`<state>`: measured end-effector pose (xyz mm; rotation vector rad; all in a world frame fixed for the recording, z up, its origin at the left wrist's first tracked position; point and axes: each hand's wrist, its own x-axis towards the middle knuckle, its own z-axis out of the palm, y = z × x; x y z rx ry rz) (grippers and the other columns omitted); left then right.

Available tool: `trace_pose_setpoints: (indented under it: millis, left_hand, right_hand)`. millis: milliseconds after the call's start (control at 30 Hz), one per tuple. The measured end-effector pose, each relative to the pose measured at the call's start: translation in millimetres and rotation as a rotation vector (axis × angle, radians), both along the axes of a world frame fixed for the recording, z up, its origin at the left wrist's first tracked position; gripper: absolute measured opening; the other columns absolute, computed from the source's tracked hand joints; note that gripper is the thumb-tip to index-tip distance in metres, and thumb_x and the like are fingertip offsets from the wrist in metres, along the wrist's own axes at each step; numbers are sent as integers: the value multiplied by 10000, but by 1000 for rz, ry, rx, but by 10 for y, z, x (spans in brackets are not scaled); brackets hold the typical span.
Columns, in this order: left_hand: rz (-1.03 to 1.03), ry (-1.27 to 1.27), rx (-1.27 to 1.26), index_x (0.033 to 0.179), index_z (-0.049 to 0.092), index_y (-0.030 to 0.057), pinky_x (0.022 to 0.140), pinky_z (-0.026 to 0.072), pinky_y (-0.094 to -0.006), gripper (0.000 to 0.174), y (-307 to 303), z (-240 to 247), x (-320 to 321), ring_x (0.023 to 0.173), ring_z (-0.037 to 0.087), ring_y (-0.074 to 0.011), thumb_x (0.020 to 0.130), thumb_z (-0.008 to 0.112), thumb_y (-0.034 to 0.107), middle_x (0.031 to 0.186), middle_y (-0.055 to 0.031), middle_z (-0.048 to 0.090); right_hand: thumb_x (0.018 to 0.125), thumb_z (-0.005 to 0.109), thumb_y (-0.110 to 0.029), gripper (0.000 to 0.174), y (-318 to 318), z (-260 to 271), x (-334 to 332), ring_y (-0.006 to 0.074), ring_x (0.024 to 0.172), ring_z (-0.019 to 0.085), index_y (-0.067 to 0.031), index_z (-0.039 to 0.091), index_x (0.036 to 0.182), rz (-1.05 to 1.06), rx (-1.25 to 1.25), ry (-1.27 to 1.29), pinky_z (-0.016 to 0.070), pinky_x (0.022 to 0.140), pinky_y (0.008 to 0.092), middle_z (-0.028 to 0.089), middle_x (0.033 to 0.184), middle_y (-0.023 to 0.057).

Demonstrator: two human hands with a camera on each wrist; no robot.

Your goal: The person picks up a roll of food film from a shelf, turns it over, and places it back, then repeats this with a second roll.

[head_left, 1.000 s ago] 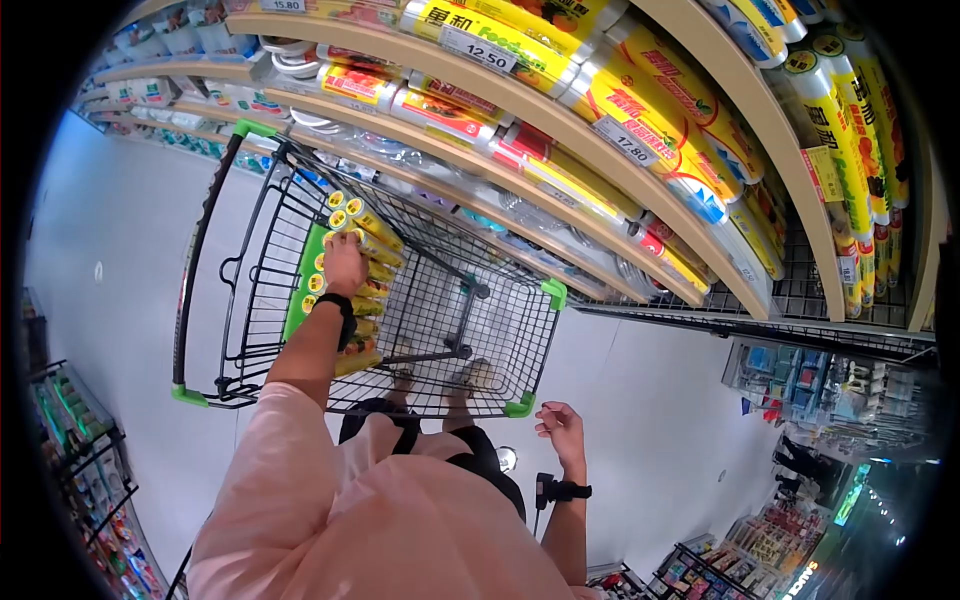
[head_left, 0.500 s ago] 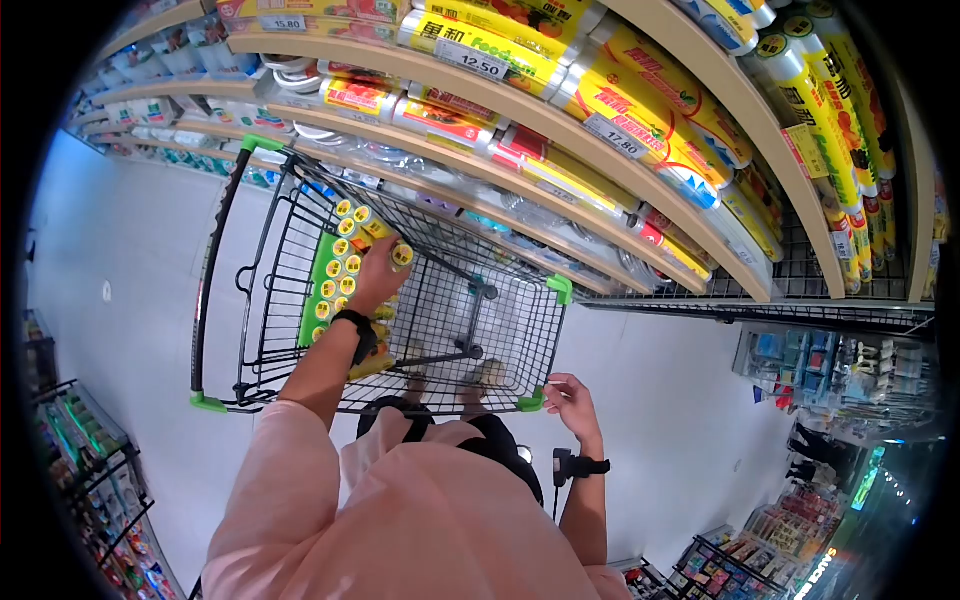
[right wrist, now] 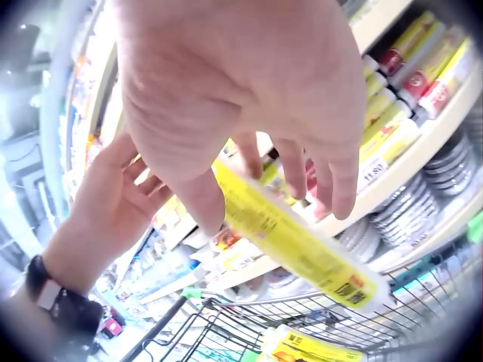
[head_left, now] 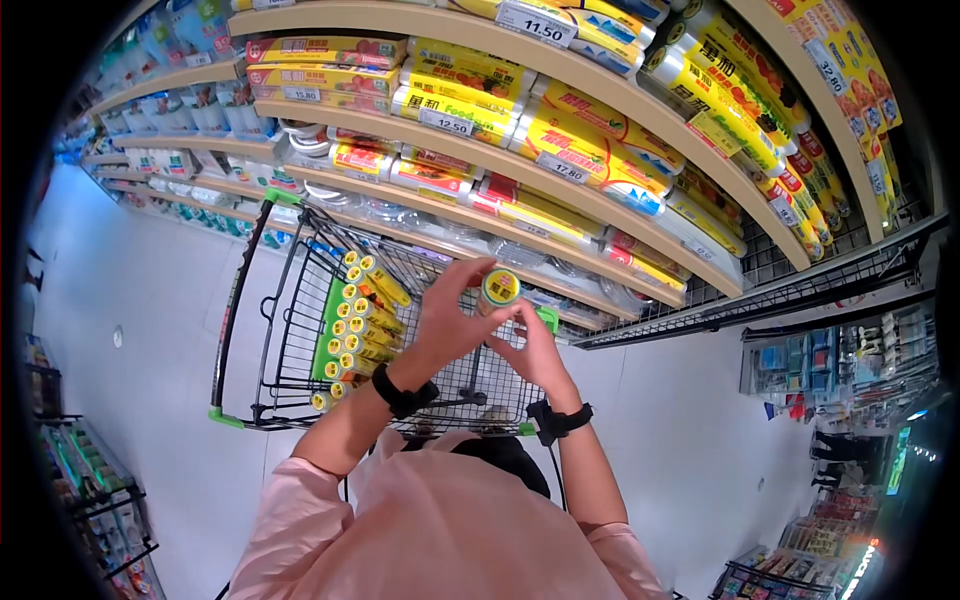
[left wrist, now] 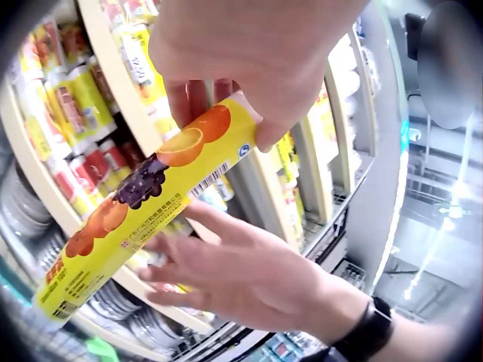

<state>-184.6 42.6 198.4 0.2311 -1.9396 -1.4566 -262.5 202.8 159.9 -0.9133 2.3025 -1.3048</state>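
Observation:
A yellow packaged roll printed with oranges and grapes point(left wrist: 155, 185) slants between the two hands, one round end point(head_left: 500, 288) facing up in the head view. My left hand point(head_left: 452, 312) grips it near that upper end, thumb and fingers on either side. Beside it, my right hand point(head_left: 535, 350) has its fingers loosely spread. In the right wrist view, the right thumb overlaps the roll while the fingers stay apart. Below, similar yellow rolls point(head_left: 372, 335) are packed in rows at the left end of a shopping cart point(head_left: 283, 340).
Curved shelves point(head_left: 600, 185) beyond the cart carry more yellow rolls, boxes and price tags. A green-cornered wire cart wall point(head_left: 350, 232) stands between body and shelves. Hanging goods point(head_left: 830, 355) are at the right, another rack point(head_left: 95, 480) at the lower left.
My left hand has lifted a roll out of the cart and carried it up and right. The right hand has come up from the cart's near corner to the roll. The view has shifted toward the shelves.

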Motion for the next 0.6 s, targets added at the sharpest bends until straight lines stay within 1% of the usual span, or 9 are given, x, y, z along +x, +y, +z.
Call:
trace_pose_setpoints:
  millis: [33,133,200,233,300,367,467,500,600]
  left_hand:
    - [-5,10,1,1202,593,24,853,530,-307,579,117,93,19,953,660,-181,691,850,115,1085,-83,637]
    - [73,111,0,1181,596,19,837,530,-303,567,377,215,21,927,658,-181,686,853,123,1074,-88,629]
    - [17,101,-1,1182,591,25,878,509,-333,576,410,242,33,983,644,-227,677,847,125,1082,-97,623]
    - [-2,112,-44,1183,589,26,891,501,-342,581,423,240,25,1000,637,-243,672,846,126,1081,-99,623]
    - [-34,93,-65,1187,581,29,926,473,-364,604,486,262,29,1045,614,-285,652,844,124,1067,-106,625]
    - [-56,86,-42,1182,583,34,916,477,-359,596,531,247,45,1028,618,-281,653,842,126,1063,-108,627]
    - [-67,80,12,1165,591,45,900,483,-349,582,582,214,27,1010,623,-274,649,847,126,1070,-113,631]
    - [-62,76,14,1163,592,46,898,484,-348,580,593,277,35,1009,623,-274,649,848,127,1072,-113,632]
    - [-103,88,-26,1172,587,50,893,486,-345,588,623,318,16,1004,624,-273,653,852,129,1083,-113,630]
  right_hand:
    - [774,789,-150,530,-75,-70,-58,296,1048,633,-59,545,1237,-25,-45,-132,523,847,395,649,1147,132]
    - [786,752,-91,448,-81,40,-38,240,953,676,-49,549,1183,-53,-136,-178,535,811,374,673,1046,107]
    - [792,731,-54,418,4,166,-34,214,884,698,-47,551,1169,-23,-157,-117,549,778,349,683,986,88]
    - [797,685,7,395,37,269,-28,168,804,708,-45,546,1163,22,-200,-80,562,731,308,689,929,70]
    - [797,662,28,411,54,423,-19,162,791,711,-42,534,1180,19,-201,-109,566,722,297,689,928,73]
    - [793,644,39,444,111,417,-53,152,800,705,-36,511,1210,45,-210,-131,564,716,293,691,919,70]
    - [792,641,35,468,104,493,28,145,801,694,-41,499,1232,-30,-344,-160,557,698,289,685,886,62]
    - [781,650,46,463,92,517,71,132,795,677,-32,513,1216,-57,-330,-125,546,686,284,671,841,55]
    - [766,668,64,447,121,715,158,118,790,663,-18,536,1185,-18,-170,148,540,682,281,655,839,50]
